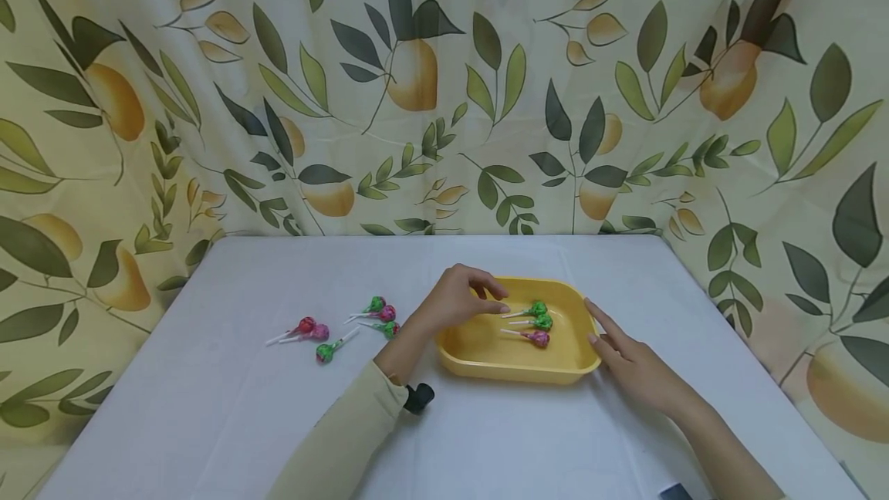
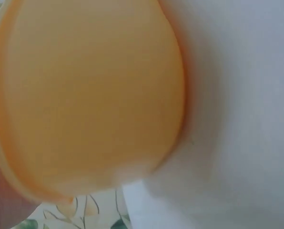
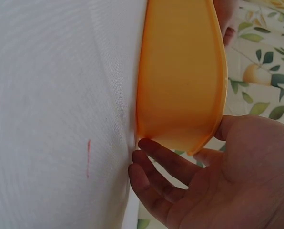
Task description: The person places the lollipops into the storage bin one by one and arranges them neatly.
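Observation:
A yellow tray [image 1: 458, 365] stands on the white table, with two green lollipops [image 1: 540, 322] and a pink lollipop [image 1: 539, 339] in it. Above the tray's left part, my left hand [image 1: 460, 299] has its thumb and fingertips a little apart, close to the stick of the farther green lollipop. My right hand [image 1: 628, 361] holds the tray's right end, the thumb on the rim and the other fingers along the outside. In the right wrist view that hand [image 3: 218, 176] meets the corner of the tray [image 3: 180, 71]. The left wrist view mostly shows the tray's wall [image 2: 94, 95].
Left of the tray lie several wrapped lollipops: a red one [image 1: 306, 325], a green one [image 1: 325, 353] and a small cluster with a pink one [image 1: 386, 313]. A fruit-patterned curtain [image 1: 417, 137] hangs behind the table [image 1: 208, 423]. A dark object [image 1: 675, 492] shows at the bottom edge.

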{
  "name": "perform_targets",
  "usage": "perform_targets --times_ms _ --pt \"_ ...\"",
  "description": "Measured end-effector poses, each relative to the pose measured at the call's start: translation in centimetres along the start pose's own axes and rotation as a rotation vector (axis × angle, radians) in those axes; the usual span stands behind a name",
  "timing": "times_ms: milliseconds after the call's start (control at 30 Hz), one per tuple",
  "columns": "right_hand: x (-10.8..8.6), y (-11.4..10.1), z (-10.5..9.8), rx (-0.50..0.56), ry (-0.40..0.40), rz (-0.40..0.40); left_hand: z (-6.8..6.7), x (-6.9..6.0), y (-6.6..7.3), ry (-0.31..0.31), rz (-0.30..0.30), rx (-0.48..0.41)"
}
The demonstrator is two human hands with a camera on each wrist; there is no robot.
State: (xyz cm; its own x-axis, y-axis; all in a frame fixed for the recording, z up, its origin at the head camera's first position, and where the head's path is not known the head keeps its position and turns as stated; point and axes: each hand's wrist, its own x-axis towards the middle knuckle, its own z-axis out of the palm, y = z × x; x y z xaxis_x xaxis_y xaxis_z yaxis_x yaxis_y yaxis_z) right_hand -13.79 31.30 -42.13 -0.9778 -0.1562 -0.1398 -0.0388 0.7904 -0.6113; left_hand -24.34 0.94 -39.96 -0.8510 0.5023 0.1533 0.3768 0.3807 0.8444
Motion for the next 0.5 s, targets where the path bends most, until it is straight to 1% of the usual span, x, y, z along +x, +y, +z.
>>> perform_targets --times_ms 233,367,500 --pt "0.0 -0.1 0.1 0.006 -0.001 0.004 -1.8 -1.2 -1.1 0.048 -0.002 0.020" --pt "0.0 -0.1 0.1 0.009 -0.005 0.007 -2.7 -1.9 -1.9 0.075 -0.042 0.024" --pt "0.0 0.0 0.1 0.003 -0.006 0.020 -3.6 -2.6 -2.4 0.094 -0.081 0.009"
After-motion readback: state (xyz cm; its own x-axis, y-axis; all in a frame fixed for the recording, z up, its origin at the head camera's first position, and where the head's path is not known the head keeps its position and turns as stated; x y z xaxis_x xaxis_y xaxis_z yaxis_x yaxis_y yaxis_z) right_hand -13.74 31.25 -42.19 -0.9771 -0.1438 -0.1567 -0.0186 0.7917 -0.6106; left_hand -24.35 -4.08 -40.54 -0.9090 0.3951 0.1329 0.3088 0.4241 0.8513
